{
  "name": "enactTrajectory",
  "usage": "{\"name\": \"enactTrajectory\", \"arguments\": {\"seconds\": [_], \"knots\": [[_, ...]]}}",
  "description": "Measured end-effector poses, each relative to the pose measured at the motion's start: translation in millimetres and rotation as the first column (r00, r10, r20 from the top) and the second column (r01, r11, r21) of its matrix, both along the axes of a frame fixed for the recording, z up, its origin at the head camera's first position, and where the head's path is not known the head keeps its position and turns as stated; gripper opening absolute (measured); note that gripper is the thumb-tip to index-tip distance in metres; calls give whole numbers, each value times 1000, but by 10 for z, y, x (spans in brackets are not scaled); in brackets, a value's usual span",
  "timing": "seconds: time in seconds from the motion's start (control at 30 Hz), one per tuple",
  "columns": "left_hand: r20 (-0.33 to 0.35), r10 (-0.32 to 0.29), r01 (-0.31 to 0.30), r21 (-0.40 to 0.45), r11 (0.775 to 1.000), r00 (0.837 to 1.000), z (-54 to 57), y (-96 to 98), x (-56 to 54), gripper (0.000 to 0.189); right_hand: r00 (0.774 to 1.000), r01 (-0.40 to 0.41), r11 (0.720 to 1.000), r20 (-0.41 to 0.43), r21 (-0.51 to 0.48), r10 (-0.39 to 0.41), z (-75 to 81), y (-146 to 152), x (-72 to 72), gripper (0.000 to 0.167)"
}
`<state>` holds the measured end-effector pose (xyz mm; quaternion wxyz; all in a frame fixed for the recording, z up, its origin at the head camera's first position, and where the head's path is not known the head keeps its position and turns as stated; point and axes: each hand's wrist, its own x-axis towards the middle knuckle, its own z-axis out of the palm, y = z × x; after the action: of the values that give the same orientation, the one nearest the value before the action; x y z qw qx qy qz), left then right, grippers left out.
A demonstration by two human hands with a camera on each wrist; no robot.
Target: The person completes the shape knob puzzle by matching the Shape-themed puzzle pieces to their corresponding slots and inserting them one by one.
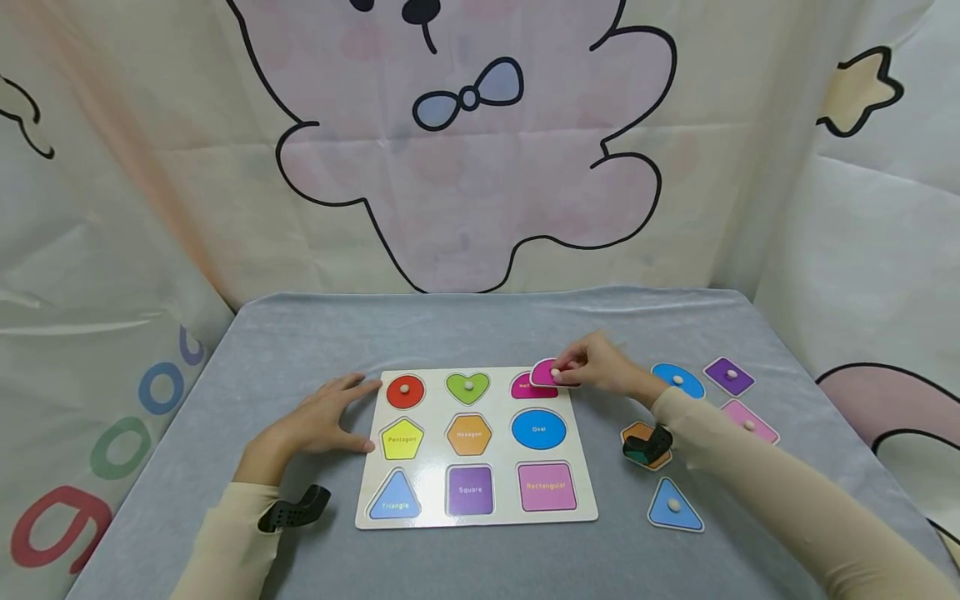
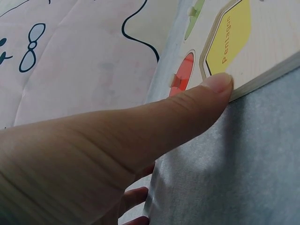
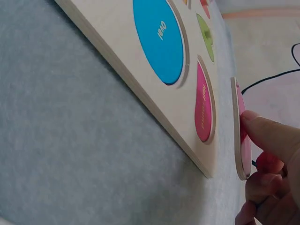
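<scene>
A white wooden shape puzzle board (image 1: 502, 454) lies on the table with printed recesses. My left hand (image 1: 318, 421) rests at its left edge, fingers extended; in the left wrist view the thumb (image 2: 187, 105) touches the edge beside the yellow pentagon recess (image 2: 227, 40). My right hand (image 1: 603, 362) pinches the knob of a pink half-round piece (image 1: 541, 373), raised above the board's top right corner. Beneath it shows the pink half-round recess (image 3: 203, 105), partly covered in the head view. A red circle piece (image 1: 395, 394) and a green heart piece (image 1: 457, 387) sit in the board's top row.
Right of the board lie loose knobbed pieces: a blue oval (image 1: 692, 386), a purple square (image 1: 723, 372), a pink rectangle (image 1: 760, 427), a blue triangle (image 1: 677, 518) and an orange hexagon (image 1: 639, 431), partly hidden by the black wrist camera. Grey cloth covers the table (image 1: 360, 325).
</scene>
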<state>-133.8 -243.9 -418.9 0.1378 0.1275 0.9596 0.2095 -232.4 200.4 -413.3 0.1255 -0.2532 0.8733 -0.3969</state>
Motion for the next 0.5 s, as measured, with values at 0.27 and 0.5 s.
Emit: {"name": "enactTrajectory", "arguments": {"seconds": [0.27, 0.5], "knots": [[2, 1, -1, -5, 1000, 1000, -29, -35, -5, 99, 1000, -15, 1000, 21, -18, 15, -81, -110, 16, 17], [-4, 5, -5, -7, 1000, 1000, -34, -26, -25, 99, 999, -2, 1000, 43, 17, 1, -147, -200, 4, 18]]}}
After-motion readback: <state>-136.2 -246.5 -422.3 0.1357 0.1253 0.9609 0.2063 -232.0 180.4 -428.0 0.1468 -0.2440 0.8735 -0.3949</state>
